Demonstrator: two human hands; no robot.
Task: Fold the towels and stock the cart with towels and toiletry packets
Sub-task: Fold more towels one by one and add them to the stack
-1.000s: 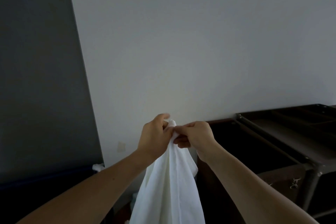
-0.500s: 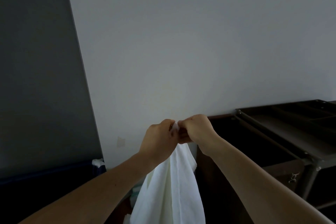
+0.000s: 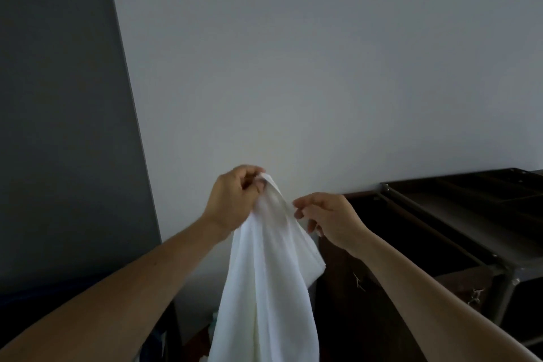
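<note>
A white towel (image 3: 270, 282) hangs in front of me, bunched and running down out of the frame. My left hand (image 3: 232, 200) grips its top corner, raised in front of the pale wall. My right hand (image 3: 326, 219) is just to the right, thumb and forefinger pinching the towel's top edge a short way along from the corner. The dark cart (image 3: 458, 214) stands at the right, its top tray divided into compartments that look bare.
A pale wall (image 3: 293, 67) fills the view ahead, with a dark grey panel (image 3: 58, 126) at the left. Low at the left lies something dark blue (image 3: 35, 291). More white cloth (image 3: 214, 317) shows low behind the towel.
My hands, pressed together on the towel's top a moment ago, have drawn apart. The right hand has slid rightward along the edge while the left has lifted its corner.
</note>
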